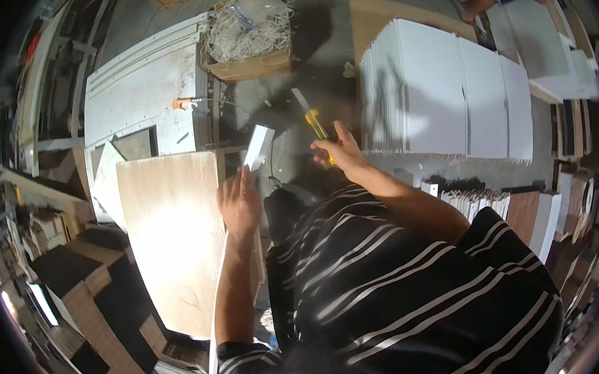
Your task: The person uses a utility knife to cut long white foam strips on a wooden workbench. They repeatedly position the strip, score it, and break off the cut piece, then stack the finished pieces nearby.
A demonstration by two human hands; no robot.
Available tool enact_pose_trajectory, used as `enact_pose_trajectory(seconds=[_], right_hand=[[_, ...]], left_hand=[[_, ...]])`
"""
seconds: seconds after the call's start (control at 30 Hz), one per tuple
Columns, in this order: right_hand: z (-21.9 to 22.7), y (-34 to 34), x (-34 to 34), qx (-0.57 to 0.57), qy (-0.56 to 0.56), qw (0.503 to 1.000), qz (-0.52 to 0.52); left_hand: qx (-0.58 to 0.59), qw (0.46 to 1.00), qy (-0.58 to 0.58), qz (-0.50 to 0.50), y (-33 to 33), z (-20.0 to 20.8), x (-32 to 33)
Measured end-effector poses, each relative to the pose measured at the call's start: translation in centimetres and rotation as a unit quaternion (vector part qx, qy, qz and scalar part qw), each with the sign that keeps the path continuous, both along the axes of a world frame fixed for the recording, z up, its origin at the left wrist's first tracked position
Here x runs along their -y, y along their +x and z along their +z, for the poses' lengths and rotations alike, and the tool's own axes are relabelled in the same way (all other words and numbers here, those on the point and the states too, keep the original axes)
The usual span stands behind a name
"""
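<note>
A small white card piece [259, 146] is pinched at its lower edge by the left hand [239, 203] and held up tilted, just above the right edge of the pale wooden board [172, 234]. A yellow utility knife [312, 120] is gripped in the closed right hand [340, 151], blade extended and pointed up and away, close to the piece but apart from it. A trimming step appears to be in hand; the next move looks to call for the blade being brought to the piece's edge with the left fingers kept behind the cut line. Open room is narrow: the white sheet stack [441, 93] crowds the right, a cardboard box of pale strands [249, 38] sits ahead, and the board's rim lies under the left forearm.
</note>
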State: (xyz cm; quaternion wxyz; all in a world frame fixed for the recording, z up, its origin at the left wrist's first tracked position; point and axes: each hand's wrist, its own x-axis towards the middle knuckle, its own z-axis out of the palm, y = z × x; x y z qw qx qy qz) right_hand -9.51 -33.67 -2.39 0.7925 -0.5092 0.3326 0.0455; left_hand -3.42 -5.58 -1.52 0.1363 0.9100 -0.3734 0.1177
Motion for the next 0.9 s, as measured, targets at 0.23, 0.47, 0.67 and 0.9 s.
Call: enact_pose_trajectory(seconds=[0.23, 0.47, 0.67, 0.9], right_hand=[[3.1, 0.5, 1.9, 0.062, -0.024, 0.996, 0.052], [4.5, 1.9, 1.9, 0.129, -0.079, 0.983, 0.102], [4.8, 2.7, 2.0, 0.131, -0.131, 0.967, 0.177], [4.5, 1.3, 3.9, 0.083, -0.231, 0.941, 0.231]], left_hand=[[-0.114, 0.989, -0.065, 0.071, -2.0, 3.3, 2.8], [-0.171, 0.976, -0.104, 0.081, -3.3, 5.0, 3.2], [-0.143, 0.977, -0.065, 0.141, -4.4, 4.0, 3.5], [-0.212, 0.973, -0.018, 0.088, -3.7, 2.3, 4.9]])
